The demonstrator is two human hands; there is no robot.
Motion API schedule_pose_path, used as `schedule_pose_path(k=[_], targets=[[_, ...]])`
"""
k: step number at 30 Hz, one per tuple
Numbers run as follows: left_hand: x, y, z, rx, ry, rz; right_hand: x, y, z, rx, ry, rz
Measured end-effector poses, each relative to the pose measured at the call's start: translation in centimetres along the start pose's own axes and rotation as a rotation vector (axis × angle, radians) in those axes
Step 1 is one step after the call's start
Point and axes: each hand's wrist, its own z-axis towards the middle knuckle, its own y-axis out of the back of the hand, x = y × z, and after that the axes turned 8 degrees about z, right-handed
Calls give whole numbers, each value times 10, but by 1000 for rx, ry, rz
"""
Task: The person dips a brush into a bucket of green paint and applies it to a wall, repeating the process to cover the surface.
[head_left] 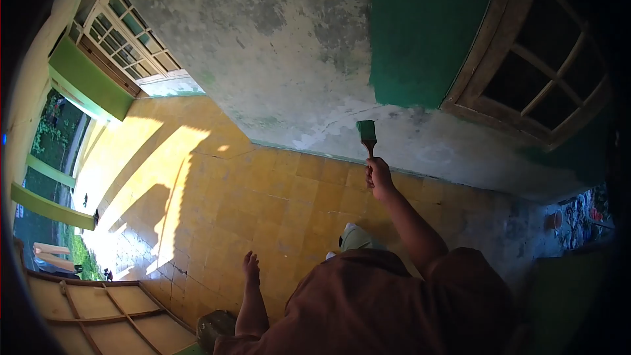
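A paintbrush with green paint on its bristles stands upright in my right hand, whose fingers are wrapped round the handle. The bristles overlap the lower part of the patchy grey-white wall, just below the edge of a dark green painted area. Down at my left side, my left hand hangs over the yellow tiled floor with its fingers loosely apart and nothing in them.
A wooden-framed window borders the green paint on the right. Yellow floor tiles run along the wall's base. At lower left are a wooden lattice panel and a dark rounded object. Green posts stand by the sunlit left side.
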Motion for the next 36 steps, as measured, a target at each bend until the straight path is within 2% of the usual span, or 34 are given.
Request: schedule_pose_path(k=[3, 8, 15, 22, 24, 26, 30, 34, 36], targets=[[-110, -17, 38, 43, -204, -6, -14, -10, 46, -98, 57, 2], [-225, -68, 87, 174, -383, -31, -19, -20, 123, -215, 116, -18], [-316, -111, 121, 358, -397, 128, -10, -28, 202, -376, 163, -54], [-396, -147, 162, 460, -494, 133, -3, -42, 222, -492, 240, -169], [-427, -161, 173, 517, -611, 103, 0, -45, 221, -548, 230, -160], [-466, -176, 183, 572, -663, 116, -2, -44, 230, -621, 327, -168], [-544, -199, 194, 658, -896, 90, -11, -39, 234, -681, 386, -98], [-610, -207, 185, 698, -1120, 109, -13, -44, 243, -751, 352, -196], [-634, -206, 178, 724, -1142, 68, -8, -52, 253, -769, 350, -196]])
